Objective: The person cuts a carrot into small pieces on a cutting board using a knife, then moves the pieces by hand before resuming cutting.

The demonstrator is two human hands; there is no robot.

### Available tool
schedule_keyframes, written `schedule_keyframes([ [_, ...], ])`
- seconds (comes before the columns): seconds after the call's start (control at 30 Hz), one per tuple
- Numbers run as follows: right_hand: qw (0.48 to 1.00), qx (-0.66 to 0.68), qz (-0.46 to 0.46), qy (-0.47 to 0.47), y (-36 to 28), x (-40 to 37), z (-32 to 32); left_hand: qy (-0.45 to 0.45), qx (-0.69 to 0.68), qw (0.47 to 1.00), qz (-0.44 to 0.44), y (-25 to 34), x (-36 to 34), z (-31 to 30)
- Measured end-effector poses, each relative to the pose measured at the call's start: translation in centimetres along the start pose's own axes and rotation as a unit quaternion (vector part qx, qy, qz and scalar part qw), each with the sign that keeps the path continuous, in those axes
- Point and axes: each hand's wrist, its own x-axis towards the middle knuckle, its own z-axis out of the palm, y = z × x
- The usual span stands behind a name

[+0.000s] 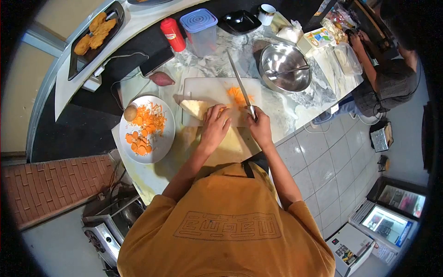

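**At the cutting board: carrot partly cut, other roots whole**

At the near edge of the cutting board (207, 90), the person's two hands are working side by side. The right hand (260, 127) is closing fully round the handle of a knife (240, 83), whose long blade is pointing away across the board. The left hand (216, 122) is lying just left of it, fingers bent down onto the board. Whether it is gripping anything I cannot tell, since the fingertips are hiding what is under them.

A pale wedge (194, 108) is sitting on the board just left of that hand. Toward the board's far side, a small heap of carrot shreds (237, 95) is lying against the blade.

Left of the board, a plate (161, 143) is carrying carrot rounds and more shreds, with a potato (130, 112) resting whole at its far rim. Off the board's far left corner a sweet potato (161, 79) is lying uncut on the table (281, 111). Judging by this, the carrot cutting is looking well advanced, while the two whole roots are waiting untouched.

Beyond the board's right end a metal bowl (277, 55) is holding a spoon (290, 70). Farther back a red bottle (173, 34) and a lidded container (200, 30) are standing, and another person (392, 78) is bending at the table's far right.
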Motion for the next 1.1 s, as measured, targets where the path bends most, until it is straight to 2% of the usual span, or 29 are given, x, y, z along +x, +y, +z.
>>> schedule_keyframes([
  [0.07, 0.999, -0.008, -0.037, 0.017, 1.0, 0.1, 0.3, 0.004, 0.0, 1.0, -0.004, 0.2, -0.7, -0.2],
  [0.13, 0.99, 0.004, -0.129, 0.059, 1.5, 0.4, 0.6, 0.015, -0.013, 1.0, -0.006, 0.3, -1.3, 0.0],
  [0.17, 0.99, 0.006, -0.129, 0.057, 1.7, 0.4, 0.5, 0.024, -0.025, 0.999, -0.01, 0.3, -1.6, 0.0],
  [0.23, 1.0, 0.015, 0.012, 0.015, 1.3, 0.3, 0.2, 0.025, -0.02, 0.999, -0.011, 0.5, -2.0, 0.0],
  [0.33, 0.998, 0.064, 0.011, 0.026, 1.8, 0.6, 0.4, 0.023, -0.014, 1.0, -0.014, 1.0, -2.0, 0.8],
  [0.47, 0.998, 0.035, -0.017, 0.052, 2.3, 1.4, 0.3, 0.012, -0.016, 1.0, 0.005, 0.9, -2.4, 2.9],
  [0.53, 0.992, 0.019, -0.088, 0.09, 2.1, 1.5, -0.1, 0.0, -0.009, 1.0, 0.027, 0.9, -2.6, 3.4],
  [0.6, 0.993, 0.051, -0.07, 0.084, 2.0, 0.8, -0.9, -0.013, -0.004, 0.999, 0.049, 0.8, -2.9, 3.8],
  [0.67, 1.0, 0.007, 0.003, 0.001, 0.5, -1.2, -2.9, -0.006, 0.033, 0.996, 0.087, 0.7, -3.0, 4.0],
  [0.73, 1.0, 0.011, 0.004, -0.004, 1.5, -3.9, -3.6, -0.012, 0.038, 0.996, 0.084, 0.0, -3.3, 4.7],
  [0.8, 0.996, -0.078, 0.024, -0.036, 2.0, -7.1, -4.3, -0.019, 0.041, 0.996, 0.079, -0.4, -3.7, 5.1],
  [0.93, 0.992, -0.099, 0.051, -0.052, 3.5, -12.0, -5.1, -0.029, 0.047, 0.995, 0.077, 0.1, -3.4, 4.6],
  [1.1, 0.984, -0.144, 0.083, -0.059, 2.7, -14.2, -5.0, -0.043, 0.047, 0.995, 0.079, 0.3, -3.2, 4.3],
])
